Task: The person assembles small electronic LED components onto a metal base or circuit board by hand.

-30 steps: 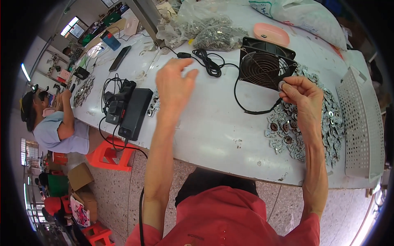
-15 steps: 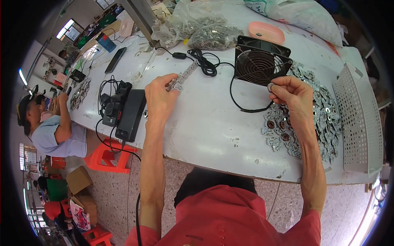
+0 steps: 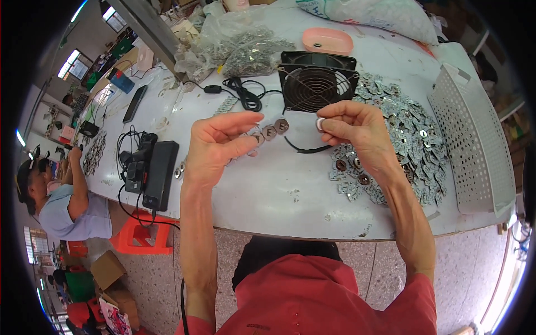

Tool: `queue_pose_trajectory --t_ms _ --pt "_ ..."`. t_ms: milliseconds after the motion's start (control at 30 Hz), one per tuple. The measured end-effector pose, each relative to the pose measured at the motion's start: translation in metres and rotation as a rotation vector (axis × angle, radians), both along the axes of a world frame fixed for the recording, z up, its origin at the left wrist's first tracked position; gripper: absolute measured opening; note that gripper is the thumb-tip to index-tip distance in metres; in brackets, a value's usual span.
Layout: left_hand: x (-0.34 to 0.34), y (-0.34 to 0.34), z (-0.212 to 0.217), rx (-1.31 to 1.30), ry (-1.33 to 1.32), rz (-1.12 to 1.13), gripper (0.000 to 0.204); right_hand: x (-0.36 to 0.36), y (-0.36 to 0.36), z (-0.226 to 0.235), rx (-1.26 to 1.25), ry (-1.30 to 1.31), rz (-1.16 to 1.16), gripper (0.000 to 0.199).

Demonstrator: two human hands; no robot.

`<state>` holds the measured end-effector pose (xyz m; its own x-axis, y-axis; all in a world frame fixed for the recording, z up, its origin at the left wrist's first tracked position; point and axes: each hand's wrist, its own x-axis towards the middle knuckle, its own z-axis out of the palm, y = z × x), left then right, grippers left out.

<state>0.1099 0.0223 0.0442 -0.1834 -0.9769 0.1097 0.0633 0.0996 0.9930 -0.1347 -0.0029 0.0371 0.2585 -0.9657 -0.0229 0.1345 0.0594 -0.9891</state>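
Note:
My left hand [image 3: 209,151] is closed on a short strip of small metal parts, with dark brown hexagonal faces [image 3: 270,132] showing past the fingertips; the rest of the strip is partly hidden. Between thumb and fingers, my right hand [image 3: 360,134] pinches a small round silvery disc [image 3: 320,124]. A gap separates the disc from the strip. Right behind the right hand stands a black square fan [image 3: 317,86] with a wire guard. Beside it spreads a heap of small metal parts [image 3: 410,134], some with brown round centres.
A white perforated basket [image 3: 472,139] stands at the right. Bagged metal parts [image 3: 254,53], a pink dish [image 3: 328,41] and a coiled black cable [image 3: 245,95] lie at the back. A black power unit [image 3: 161,176] sits left. A person [image 3: 67,195] works farther left.
The strip has turned so that its brown faces show, and my two hands are closer together. The right hand still pinches the disc. The whole view has shifted slightly.

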Motion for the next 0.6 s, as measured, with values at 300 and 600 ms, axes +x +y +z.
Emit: queue_pose_trajectory --t_ms 300,600 --pt "-0.034 -0.008 -0.002 0.015 -0.033 -0.071 0.031 -0.004 0.002 0.005 -0.035 0.085 0.068 0.014" --pt "-0.034 -0.009 0.004 0.239 0.052 -0.111 0.025 -0.003 0.002 0.006 -0.078 -0.004 0.122 0.018"
